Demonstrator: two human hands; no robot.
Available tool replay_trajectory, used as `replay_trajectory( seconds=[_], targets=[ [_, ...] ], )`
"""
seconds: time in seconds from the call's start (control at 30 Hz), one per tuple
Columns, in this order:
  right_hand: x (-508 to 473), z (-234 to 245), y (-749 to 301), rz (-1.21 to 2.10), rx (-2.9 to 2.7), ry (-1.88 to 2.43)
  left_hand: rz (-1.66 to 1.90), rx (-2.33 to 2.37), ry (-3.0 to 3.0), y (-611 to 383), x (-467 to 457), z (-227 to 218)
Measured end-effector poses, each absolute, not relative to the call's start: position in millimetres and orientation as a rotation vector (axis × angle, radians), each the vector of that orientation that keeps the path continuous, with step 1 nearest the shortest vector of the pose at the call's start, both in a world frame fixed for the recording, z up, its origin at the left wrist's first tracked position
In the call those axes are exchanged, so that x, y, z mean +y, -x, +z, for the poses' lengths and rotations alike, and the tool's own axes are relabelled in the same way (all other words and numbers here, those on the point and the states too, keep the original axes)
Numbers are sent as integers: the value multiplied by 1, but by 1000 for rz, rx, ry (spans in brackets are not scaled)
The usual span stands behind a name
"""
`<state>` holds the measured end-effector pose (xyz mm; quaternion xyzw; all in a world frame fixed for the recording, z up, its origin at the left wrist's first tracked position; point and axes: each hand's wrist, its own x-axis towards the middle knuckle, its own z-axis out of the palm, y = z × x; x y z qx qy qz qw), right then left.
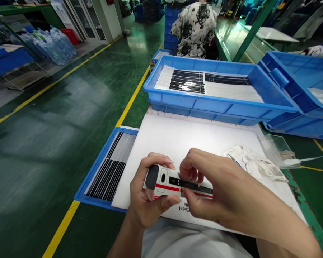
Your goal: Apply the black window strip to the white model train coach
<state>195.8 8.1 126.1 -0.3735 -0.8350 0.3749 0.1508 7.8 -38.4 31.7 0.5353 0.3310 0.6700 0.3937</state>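
Note:
My left hand is wrapped round the near end of a white rectangular block with a dark end cap and red stripes, holding it above the white work board. A narrow black strip runs along the block's upward face. Over this face, my right hand is closed in a pinch, thumb on one side of the strip and curled fingers on the other. The fingers partly cover the strip, and the block's far end is hidden behind the right hand.
Blue trays behind the board and at its left hold rows of black strips. A white cloth and a clear plastic box lie at the right. A person in a patterned shirt is beyond the trays.

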Motion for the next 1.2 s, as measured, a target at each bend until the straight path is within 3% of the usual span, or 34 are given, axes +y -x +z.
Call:
replay_trajectory(
  seconds=[0.27, 0.7, 1.2],
  targets=[
    [10, 129, -194, 1095, -2413, 1046, 1696, 811, -1335, -8, -38, 29],
    [7, 140, -195, 709, -2678, 1043, 1666, 829, -1374, -8, -42, 33],
    [12, 143, -190, 713, -2703, 994, 1688, 834, -1381, -11, -41, 40]
  ],
)
